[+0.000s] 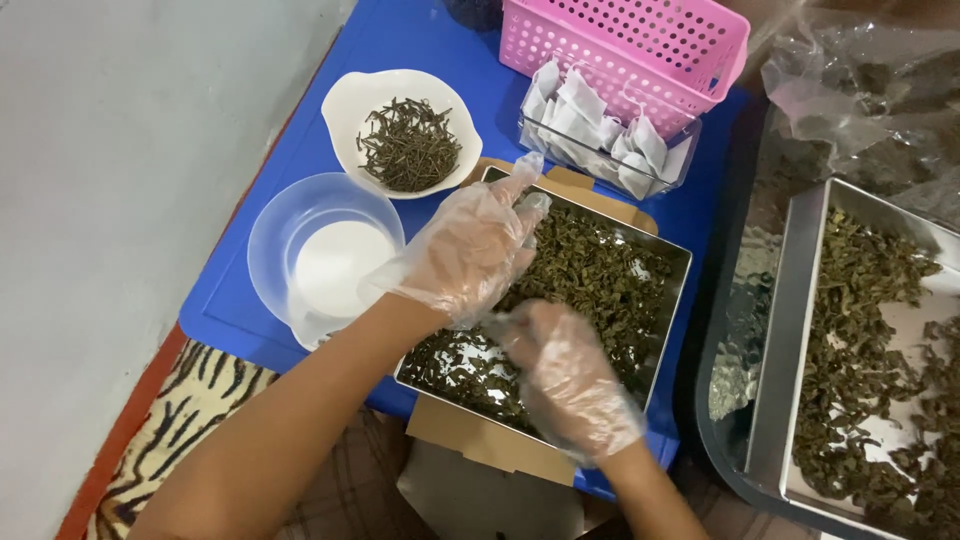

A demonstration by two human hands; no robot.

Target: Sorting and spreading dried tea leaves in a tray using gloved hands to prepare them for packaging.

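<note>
Both my hands wear clear plastic gloves and hover over a square metal tray (pixel 676 262) of dried green leaves (pixel 590 265). My left hand (pixel 468 252) is above the tray's near-left part, its fingertips pinched on what looks like a small pale filter bag (pixel 533 199). Closer to me, my right hand (pixel 570 378) reaches down into the leaves, fingers bunched on a pinch of them. It is slightly blurred. The tray rests on brown cardboard (pixel 490 440) on a blue table (pixel 420 40).
A white bowl (pixel 345 100) of dark needle-like leaves and a clear plastic cup (pixel 285 225) stand at the left. A clear box of white filter bags (pixel 600 135) and a pink basket (pixel 640 35) are behind. A second metal tray (pixel 800 290) of leaves sits right.
</note>
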